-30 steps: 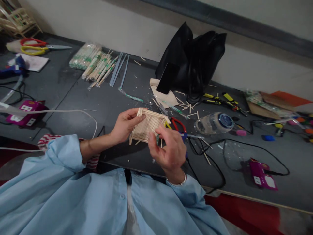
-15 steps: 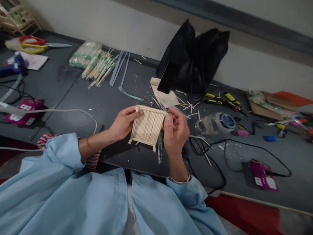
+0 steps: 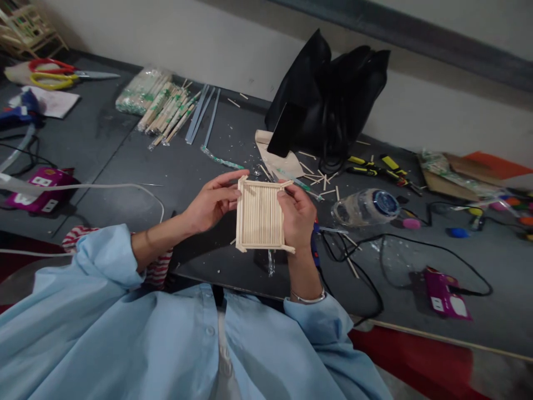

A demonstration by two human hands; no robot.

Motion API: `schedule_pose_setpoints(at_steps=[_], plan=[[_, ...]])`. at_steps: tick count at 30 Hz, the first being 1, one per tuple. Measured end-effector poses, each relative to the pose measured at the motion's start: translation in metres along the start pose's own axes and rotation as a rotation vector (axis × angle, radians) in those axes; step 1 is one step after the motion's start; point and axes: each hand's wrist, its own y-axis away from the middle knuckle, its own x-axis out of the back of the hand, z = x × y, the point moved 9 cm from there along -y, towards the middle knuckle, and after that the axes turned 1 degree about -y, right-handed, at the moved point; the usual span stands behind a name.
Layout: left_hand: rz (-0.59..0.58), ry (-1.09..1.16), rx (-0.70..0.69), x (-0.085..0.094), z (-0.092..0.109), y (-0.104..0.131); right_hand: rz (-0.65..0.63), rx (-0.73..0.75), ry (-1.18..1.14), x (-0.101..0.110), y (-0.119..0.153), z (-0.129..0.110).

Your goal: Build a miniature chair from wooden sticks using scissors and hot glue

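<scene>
A square panel of thin wooden sticks (image 3: 263,216), edged with sticks that jut past its corners, is held up above the dark table's front part. My right hand (image 3: 300,214) grips its right side, thumb over the front face and the other fingers behind. At the upper left edge, my left hand (image 3: 214,201) has its thumb and fingertips against the panel. Beneath it, a strip of clear wrapper (image 3: 271,264) pokes out. Just behind the panel lie a paper piece (image 3: 275,158) and scattered short sticks (image 3: 323,180).
Wrapped stick bundles (image 3: 166,114), grey strips (image 3: 197,116) and scissors (image 3: 75,75) lie at the back left. A black bag (image 3: 328,94) with a phone (image 3: 287,130) leans by the wall. Rightward are a plastic bottle (image 3: 364,206), cutters (image 3: 387,169), cables and a purple box (image 3: 447,294).
The panel has shifted slightly right and turned to sit straighter. My right hand has gone from its upper corner to a fuller hold on its side; my left thumb has slid to the edge.
</scene>
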Motion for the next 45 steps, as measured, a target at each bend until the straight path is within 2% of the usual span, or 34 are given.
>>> schedule_pose_setpoints(at_steps=[3,9,15,25,35,45], plan=[[-0.048,-0.061,-0.05,-0.001,0.006,-0.002,0.014,-0.025,-0.042,0.003,-0.005,0.002],[0.046,-0.115,-0.042,0.01,0.006,-0.006,-0.001,-0.05,-0.012,0.001,-0.006,0.004],[0.04,-0.134,-0.022,0.009,0.006,-0.006,-0.032,-0.088,-0.039,0.0,-0.006,0.008],[-0.005,-0.164,-0.015,0.006,0.007,-0.004,-0.038,-0.06,-0.033,0.003,-0.007,0.011],[-0.007,-0.225,-0.093,0.004,0.011,-0.002,-0.011,0.116,-0.012,0.006,-0.002,-0.009],[-0.042,-0.234,-0.118,0.001,0.016,0.002,-0.014,0.187,-0.011,0.006,0.003,-0.015]])
